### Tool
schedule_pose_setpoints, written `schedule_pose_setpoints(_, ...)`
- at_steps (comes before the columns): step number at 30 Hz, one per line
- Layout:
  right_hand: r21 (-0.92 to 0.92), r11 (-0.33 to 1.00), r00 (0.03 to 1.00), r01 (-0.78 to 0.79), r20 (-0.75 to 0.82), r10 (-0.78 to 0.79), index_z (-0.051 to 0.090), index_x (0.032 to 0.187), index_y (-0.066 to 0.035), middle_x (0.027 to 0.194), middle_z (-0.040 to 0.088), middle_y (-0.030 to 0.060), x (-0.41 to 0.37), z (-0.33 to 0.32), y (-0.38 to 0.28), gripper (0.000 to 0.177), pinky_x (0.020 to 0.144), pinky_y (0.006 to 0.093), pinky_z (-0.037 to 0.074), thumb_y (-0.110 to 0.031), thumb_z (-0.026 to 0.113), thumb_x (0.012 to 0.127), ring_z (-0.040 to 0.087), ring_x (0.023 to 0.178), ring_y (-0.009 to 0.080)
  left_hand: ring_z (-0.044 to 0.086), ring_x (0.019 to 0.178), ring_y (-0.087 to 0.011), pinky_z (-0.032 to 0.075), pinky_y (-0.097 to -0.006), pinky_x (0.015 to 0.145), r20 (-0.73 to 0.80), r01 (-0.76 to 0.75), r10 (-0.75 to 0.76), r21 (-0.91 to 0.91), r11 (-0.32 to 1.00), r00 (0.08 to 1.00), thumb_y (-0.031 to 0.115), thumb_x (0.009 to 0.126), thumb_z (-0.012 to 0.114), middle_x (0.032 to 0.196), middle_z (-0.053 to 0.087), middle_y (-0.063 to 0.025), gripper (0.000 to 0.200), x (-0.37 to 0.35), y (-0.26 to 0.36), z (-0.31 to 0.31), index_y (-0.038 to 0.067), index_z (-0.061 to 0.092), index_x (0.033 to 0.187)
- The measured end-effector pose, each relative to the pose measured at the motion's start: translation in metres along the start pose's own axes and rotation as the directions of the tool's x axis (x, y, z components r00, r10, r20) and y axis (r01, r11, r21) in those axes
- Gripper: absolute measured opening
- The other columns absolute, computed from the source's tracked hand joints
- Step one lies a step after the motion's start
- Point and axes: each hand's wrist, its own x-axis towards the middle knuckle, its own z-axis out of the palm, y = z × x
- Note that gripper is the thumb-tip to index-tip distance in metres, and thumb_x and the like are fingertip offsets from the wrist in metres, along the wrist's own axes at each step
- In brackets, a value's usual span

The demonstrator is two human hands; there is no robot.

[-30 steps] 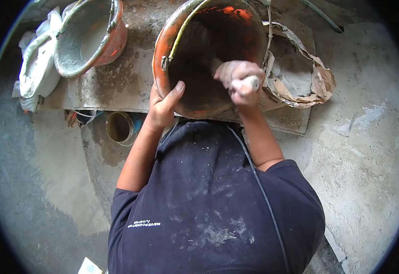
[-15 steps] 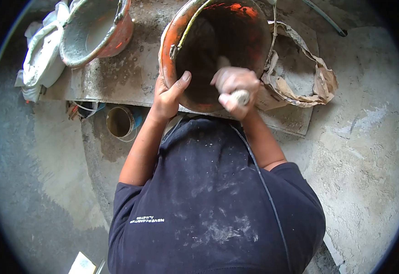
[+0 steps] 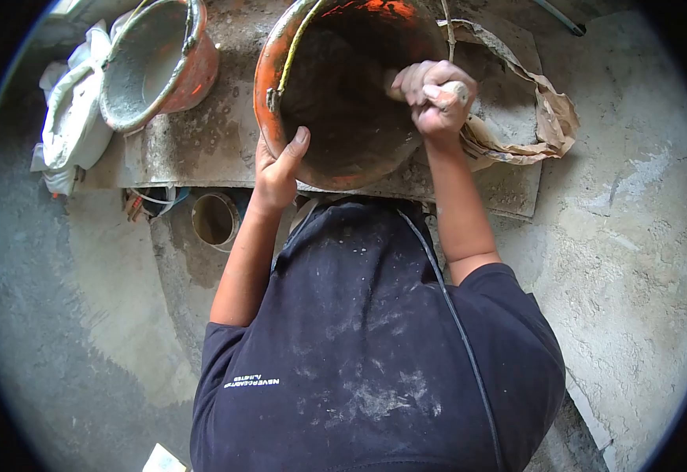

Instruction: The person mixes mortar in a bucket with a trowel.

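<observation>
Left hand (image 3: 277,175): clamped on the near left rim of the orange bucket (image 3: 265,75), thumb laid over the lip on the inside, the other fingers largely hidden behind the outer wall.
Right hand (image 3: 435,96): curled into a fist around a stick-like handle (image 3: 458,91), whose pale, rounded end pokes out on the right; the fist sits over the right side of the bucket's mouth.
Handle's other end: cannot be made out in the dark interior.
Orange bucket: far middle of the scene, straight ahead of the body, mouth turned up toward the viewer; grey smears coat the inside, with bright orange patches on the far wall; contents unclear.
Yellowish cord (image 3: 299,47): crosses the bucket's left side, ending in a knot at the rim.
Second bucket (image 3: 199,77): far left, reddish outside, caked grey within.
White sack (image 3: 90,145): left of the second bucket, mouth open.
Torn paper sack (image 3: 554,118): right of the orange bucket, grey material inside.
Board (image 3: 174,153): stained, stretching beneath the second bucket.
Small tub (image 3: 196,223): left, just beyond the board's near edge.
Dark T-shirt (image 3: 343,338): near middle, pale dust across the front.
</observation>
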Motion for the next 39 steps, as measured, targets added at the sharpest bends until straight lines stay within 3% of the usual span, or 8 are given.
schedule_pose_setpoints(4, -0.069, 0.956, 0.949, 0.284, 0.165, -0.270, 0.053, 0.069, 0.001, 0.056, 0.054, 0.0109, 0.042, 0.006, -0.011, 0.006, 0.060, 0.0414, 0.057, -0.003, 0.057, 0.071, 0.053, 0.048, 0.0201, 0.041, 0.142, -0.0243, 0.029, -0.0395, 0.119, -0.005, -0.007, 0.007, 0.011, 1.000, 1.000, 0.016, 0.097, 0.061, 0.152, 0.046, -0.0146, 0.066, 0.002, 0.000, 0.000, -0.003, 0.033, 0.154)
schedule_pose_setpoints(10, -0.078, 0.988, 0.982, 0.132, 0.144, -0.120, 0.055, 0.063, -0.002, 0.059, 0.056, 0.0086, -0.013, 0.026, -0.001, 0.011, 0.063, 0.0406, 0.057, -0.001, 0.065, 0.068, 0.058, 0.055, 0.0217, 0.040, 0.142, -0.0242, 0.028, -0.0384, 0.119, 0.052, -0.071, 0.073, -0.042, 0.997, 0.996, 0.016, 0.098, 0.061, 0.151, 0.046, -0.0148, 0.065, 0.010, -0.005, -0.006, -0.004, 0.034, 0.154)
schedule_pose_setpoints(12, -0.068, 0.997, 0.989, 0.029, 0.145, -0.019, 0.054, 0.061, -0.004, 0.059, 0.056, 0.0070, -0.042, 0.048, -0.015, 0.012, 0.061, 0.0410, 0.057, 0.000, 0.064, 0.066, 0.057, 0.053, 0.0207, 0.040, 0.143, -0.0246, 0.028, -0.0387, 0.119, -0.023, 0.039, -0.041, -0.060, 0.997, 0.999, 0.017, 0.098, 0.060, 0.152, 0.046, -0.0155, 0.064, 0.008, 0.001, -0.005, -0.003, 0.034, 0.153)
schedule_pose_setpoints(15, -0.042, 0.998, 0.980, 0.039, 0.199, -0.030, 0.050, 0.062, -0.006, 0.058, 0.055, 0.0060, -0.056, 0.073, -0.049, 0.012, 0.062, 0.0408, 0.057, 0.000, 0.061, 0.061, 0.058, 0.053, 0.0216, 0.042, 0.141, -0.0238, 0.029, -0.0380, 0.118, -0.018, -0.031, 0.032, 0.077, 0.997, 0.999, 0.016, 0.097, 0.059, 0.151, 0.046, -0.0152, 0.063, 0.007, 0.000, -0.003, -0.003, 0.035, 0.153)
schedule_pose_setpoints(19, 0.164, 0.986, 0.978, 0.037, 0.195, -0.069, 0.049, 0.063, -0.006, 0.058, 0.055, 0.0058, -0.041, 0.078, -0.078, 0.011, 0.061, 0.0411, 0.057, 0.000, 0.058, 0.059, 0.057, 0.052, 0.0214, 0.046, 0.136, -0.0221, 0.032, -0.0367, 0.116, -0.013, -0.031, 0.031, -0.003, 1.000, 0.999, 0.016, 0.097, 0.059, 0.147, 0.050, -0.0138, 0.059, 0.004, 0.000, 0.001, -0.003, 0.040, 0.150)
schedule_pose_setpoints(27, 0.075, 0.997, 0.996, 0.022, -0.093, -0.015, 0.052, 0.067, -0.002, 0.057, 0.054, 0.0098, -0.014, 0.012, 0.000, 0.012, 0.061, 0.0396, 0.055, -0.007, 0.056, 0.077, 0.055, 0.051, 0.0206, 0.043, 0.139, -0.0227, 0.029, -0.0371, 0.118, -0.016, 0.031, -0.031, -0.046, 0.998, 0.999, 0.019, 0.098, 0.061, 0.149, 0.048, -0.0128, 0.063, -0.007, -0.005, 0.001, -0.004, 0.036, 0.152)
schedule_pose_setpoints(32, -0.149, 0.941, 0.946, 0.304, 0.167, -0.279, 0.052, 0.072, 0.000, 0.059, 0.053, 0.0088, 0.030, 0.016, -0.013, 0.006, 0.062, 0.0432, 0.057, -0.003, 0.056, 0.069, 0.056, 0.052, 0.0217, 0.043, 0.139, -0.0208, 0.030, -0.0356, 0.117, 0.067, -0.105, 0.099, 0.098, 0.990, 0.993, 0.017, 0.102, 0.056, 0.150, 0.047, -0.0114, 0.056, -0.004, -0.020, -0.008, -0.003, 0.039, 0.152)
schedule_pose_setpoints(39, -0.171, 0.984, 0.973, 0.043, 0.231, -0.003, 0.054, 0.060, -0.005, 0.058, 0.057, 0.0072, -0.033, 0.043, -0.002, 0.014, 0.060, 0.0386, 0.057, -0.006, 0.068, 0.062, 0.062, 0.055, 0.0249, 0.044, 0.136, -0.0214, 0.029, -0.0365, 0.117, -0.071, 0.007, -0.011, -0.052, 0.999, 0.997, 0.019, 0.098, 0.061, 0.148, 0.048, -0.0121, 0.065, 0.003, 0.001, 0.006, -0.004, 0.035, 0.152)
